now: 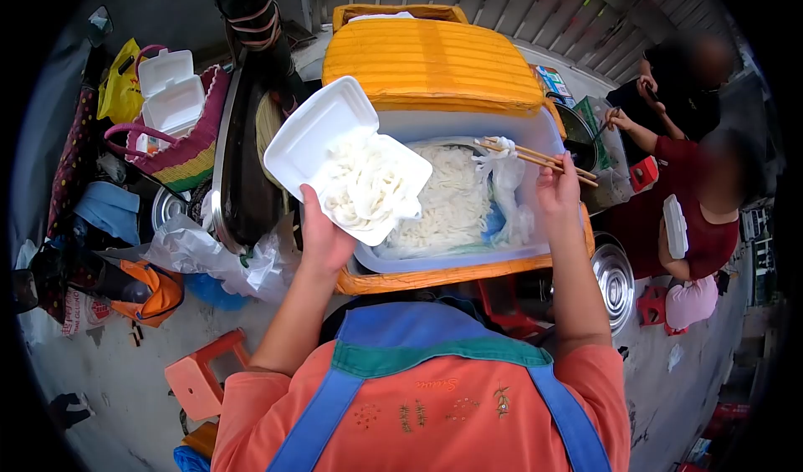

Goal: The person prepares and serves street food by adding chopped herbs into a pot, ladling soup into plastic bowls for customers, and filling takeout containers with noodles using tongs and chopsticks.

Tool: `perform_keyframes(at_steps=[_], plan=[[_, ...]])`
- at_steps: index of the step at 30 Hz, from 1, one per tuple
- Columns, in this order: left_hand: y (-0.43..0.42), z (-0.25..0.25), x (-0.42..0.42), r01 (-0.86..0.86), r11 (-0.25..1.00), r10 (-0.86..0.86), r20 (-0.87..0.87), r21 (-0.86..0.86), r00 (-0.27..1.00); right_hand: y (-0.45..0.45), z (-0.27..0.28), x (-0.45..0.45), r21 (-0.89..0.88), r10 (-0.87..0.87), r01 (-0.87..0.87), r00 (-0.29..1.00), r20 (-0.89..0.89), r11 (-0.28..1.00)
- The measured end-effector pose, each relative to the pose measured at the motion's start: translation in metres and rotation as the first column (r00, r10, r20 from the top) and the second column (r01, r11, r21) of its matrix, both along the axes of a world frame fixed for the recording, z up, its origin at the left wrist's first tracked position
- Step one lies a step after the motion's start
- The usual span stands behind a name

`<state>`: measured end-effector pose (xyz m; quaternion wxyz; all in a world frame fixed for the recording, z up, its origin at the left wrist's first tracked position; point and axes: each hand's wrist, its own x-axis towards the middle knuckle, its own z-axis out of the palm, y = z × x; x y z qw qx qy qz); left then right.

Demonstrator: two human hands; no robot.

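My left hand (322,234) grips a white foam takeaway box (322,125) by its near side, its lid swung up. White rice noodles (360,183) are heaped in the box, which is tilted over the left part of a large plastic tub (401,121). More white noodles (443,192) fill the tub. In my right hand (559,183) is a pair of wooden chopsticks (544,161), pointing left over the tub's right side. A few noodles appear to hang near their tips, above a crumpled clear plastic bag (512,200).
An orange taped lid (427,58) rests behind the tub. At left stand a woven bag (196,129) with foam boxes and an orange stool (205,376). A person in a dark red shirt (636,213) at right holds a foam box (675,225) near a pot (577,133); another person stands behind.
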<state>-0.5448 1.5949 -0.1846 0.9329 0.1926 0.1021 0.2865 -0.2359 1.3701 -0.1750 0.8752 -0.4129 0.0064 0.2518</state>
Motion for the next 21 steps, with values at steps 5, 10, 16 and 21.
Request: perform_keyframes(at_steps=[5, 10, 16, 21], plan=[[0.000, -0.011, 0.015, 0.037, 0.999, -0.037, 0.021, -0.010, 0.999, 0.004, 0.104, -0.020, 0.021, 0.004, -0.009, 0.973, 0.233, 1.000], [-0.009, -0.014, 0.037, 0.122, 0.991, -0.121, 0.012, -0.052, 0.993, 0.034, 0.185, -0.065, -0.067, 0.015, 0.035, 0.777, 0.629, 0.997], [-0.018, -0.006, 0.043, 0.273, 0.958, -0.261, 0.132, -0.085, 0.956, 0.066, 0.187, -0.112, -0.676, 0.582, -0.028, 0.537, 0.611, 0.736], [-0.015, -0.003, 0.038, 0.344, 0.935, -0.326, 0.166, -0.091, 0.931, 0.045, 0.233, -0.110, -0.563, 0.511, -0.001, 0.422, 0.749, 0.826]])
